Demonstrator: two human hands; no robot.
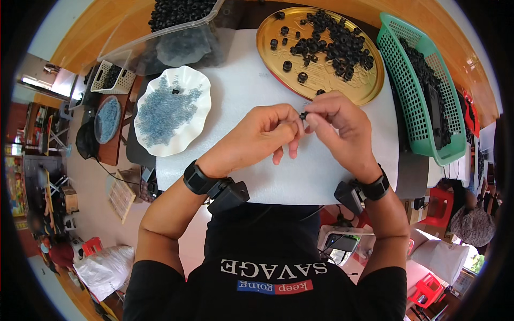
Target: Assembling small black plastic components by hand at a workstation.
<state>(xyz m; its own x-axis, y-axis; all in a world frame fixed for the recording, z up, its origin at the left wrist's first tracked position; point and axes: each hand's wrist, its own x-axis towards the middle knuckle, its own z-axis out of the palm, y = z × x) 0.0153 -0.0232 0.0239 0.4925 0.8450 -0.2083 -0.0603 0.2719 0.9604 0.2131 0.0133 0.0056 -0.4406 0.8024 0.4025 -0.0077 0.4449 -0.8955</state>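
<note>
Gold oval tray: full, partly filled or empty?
Partly filled: small black parts crowd the upper right of the gold oval tray, with a few scattered at left and bare gold showing below.

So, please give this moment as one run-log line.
left hand: beside small black part, grip unclear; right hand: pinching it; gold tray: black rounded parts; white dish: bluish pieces

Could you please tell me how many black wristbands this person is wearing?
2: the left black wristband, just behind the left hand, and the right black wristband, just behind the right hand. Both show plainly.
</note>
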